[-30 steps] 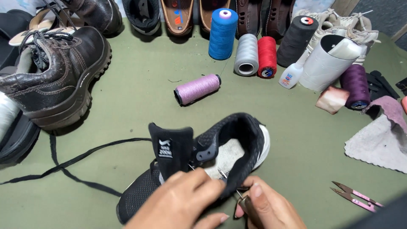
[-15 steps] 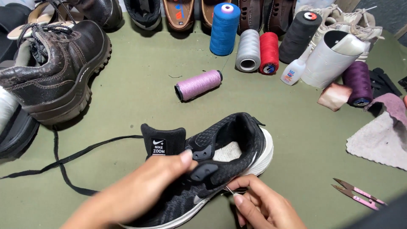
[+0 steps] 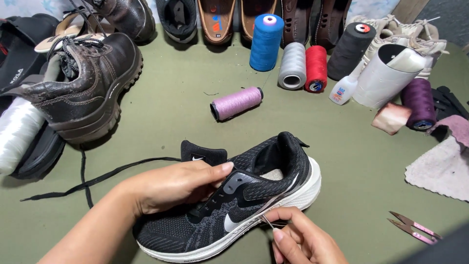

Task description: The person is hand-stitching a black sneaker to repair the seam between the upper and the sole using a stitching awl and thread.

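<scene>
Black sneaker under left hand; right fingers seemingly pinch needle.

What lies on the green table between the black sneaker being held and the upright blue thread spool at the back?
In the head view, a pink thread spool lies on its side between the black sneaker and the blue thread spool.

Left hand lies palm-down, fingers curled; right hand pinches.
</scene>
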